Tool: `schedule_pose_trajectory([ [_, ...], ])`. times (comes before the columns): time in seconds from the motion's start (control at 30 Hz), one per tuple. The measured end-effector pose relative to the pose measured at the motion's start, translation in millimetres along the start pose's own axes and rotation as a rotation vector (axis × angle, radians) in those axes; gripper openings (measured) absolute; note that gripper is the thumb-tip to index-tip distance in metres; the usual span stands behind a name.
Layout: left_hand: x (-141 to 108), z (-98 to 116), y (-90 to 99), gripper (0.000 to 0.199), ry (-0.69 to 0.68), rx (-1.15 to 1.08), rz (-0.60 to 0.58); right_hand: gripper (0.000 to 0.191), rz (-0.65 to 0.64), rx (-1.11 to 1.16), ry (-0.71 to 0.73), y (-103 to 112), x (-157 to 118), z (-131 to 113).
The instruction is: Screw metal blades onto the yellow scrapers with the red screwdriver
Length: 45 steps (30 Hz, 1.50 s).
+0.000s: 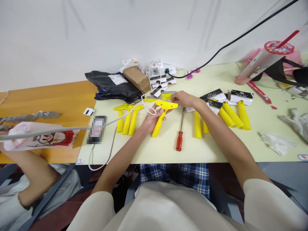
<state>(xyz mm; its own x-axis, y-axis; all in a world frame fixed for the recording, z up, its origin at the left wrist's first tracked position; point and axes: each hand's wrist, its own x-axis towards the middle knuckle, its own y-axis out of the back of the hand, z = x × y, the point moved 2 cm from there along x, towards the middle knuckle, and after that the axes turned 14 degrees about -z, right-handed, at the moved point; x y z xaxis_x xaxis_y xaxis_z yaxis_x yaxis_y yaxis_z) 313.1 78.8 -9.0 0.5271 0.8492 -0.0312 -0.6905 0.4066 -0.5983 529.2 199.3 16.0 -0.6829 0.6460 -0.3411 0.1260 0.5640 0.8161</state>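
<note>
White wall (144,32) rises behind us as we sit at a pale desk (149,152), both hands at work above its middle; our left hand (154,119) is closed around a yellow scraper (160,120), its two-holed head turned up and its handle slanting down toward us; our right hand (181,98) bends in beside the far end of that head, fingers curled together, though we cannot tell what they pinch.

To our left, three more yellow scrapers (133,120) lie side by side, handles toward us; to our right, a screwdriver (179,136) with a red handle points away from us, and past it a row of yellow handles (244,115) lies among black-and-white cards (241,97).

Against the wall we see a black plastic bag (108,86), a cardboard box (136,78) and a power strip (170,70) with a black cord (221,49); a tall cup (261,65) with a red straw leans at far right, crumpled tissue (278,143) nearer us; at far left, another person's arm (33,166) reaches beneath a printed bag (43,138), beyond a blurred-out phone (96,130).
</note>
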Motion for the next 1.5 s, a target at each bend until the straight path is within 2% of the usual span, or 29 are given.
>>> schedule_pose_trajectory([
  [0.17,1,1,0.5,0.059,-0.025,-0.024,-0.006,0.021,0.007,-0.082,-0.047,-4,4,1],
  [0.4,5,3,7.1,0.061,-0.047,-0.041,0.059,0.014,0.014,-0.114,-0.063,-6,3,-1],
  [0.63,7,3,9.8,0.053,-0.051,-0.052,0.095,0.020,0.037,-0.081,-0.087,-11,6,-1],
  [0.8,8,1,13.6,0.042,-0.061,-0.064,0.094,0.021,0.081,-0.045,-0.102,-2,0,-5],
  [0.9,8,0,13.6,0.039,-0.059,-0.061,0.089,0.021,0.161,0.011,-0.034,7,-7,-11],
  [1.07,9,0,12.9,0.042,-0.027,-0.056,0.113,0.025,0.308,0.157,0.166,19,-16,-24],
  [1.23,11,-2,15.9,0.043,-0.026,-0.050,0.111,0.028,0.310,0.209,0.281,26,-23,-41],
  [1.37,12,-2,16.1,0.045,-0.039,-0.065,0.102,0.021,0.283,0.268,0.311,27,-27,-49],
  [1.5,11,0,13.1,0.048,-0.034,-0.057,0.119,0.019,0.237,0.227,0.311,25,-26,-47],
])
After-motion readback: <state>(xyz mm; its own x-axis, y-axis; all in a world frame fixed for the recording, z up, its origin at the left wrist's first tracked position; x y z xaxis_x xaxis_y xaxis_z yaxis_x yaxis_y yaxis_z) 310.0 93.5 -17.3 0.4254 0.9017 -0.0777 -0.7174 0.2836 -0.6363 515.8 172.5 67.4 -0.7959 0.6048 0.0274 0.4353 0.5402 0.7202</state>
